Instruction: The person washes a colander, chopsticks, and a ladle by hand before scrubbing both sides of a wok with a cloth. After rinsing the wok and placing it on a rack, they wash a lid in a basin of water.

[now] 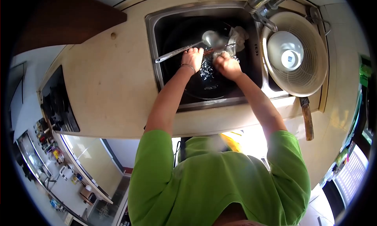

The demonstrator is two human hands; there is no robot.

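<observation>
In the steel sink (204, 104) lies a large dark pan or basin (208, 84) with glints of water in it. My left hand (193, 57) is closed at its near side, fingers curled by the handle of a metal ladle (172, 54); its exact grip is hard to make out. Reddish-brown sticks (209, 52) run between my hands. My right hand (227, 65) is closed and blurred, bunched on a pale, wet cloth or mesh (236, 41). The bowl of the ladle sits just above and between both hands.
A cream colander (318, 57) at the right holds a white bowl (284, 51). Beside it a knife's wooden handle (308, 120) sticks out over the counter. The faucet (261, 4) hangs over the sink's back right corner. A stove (61, 102) is at the left.
</observation>
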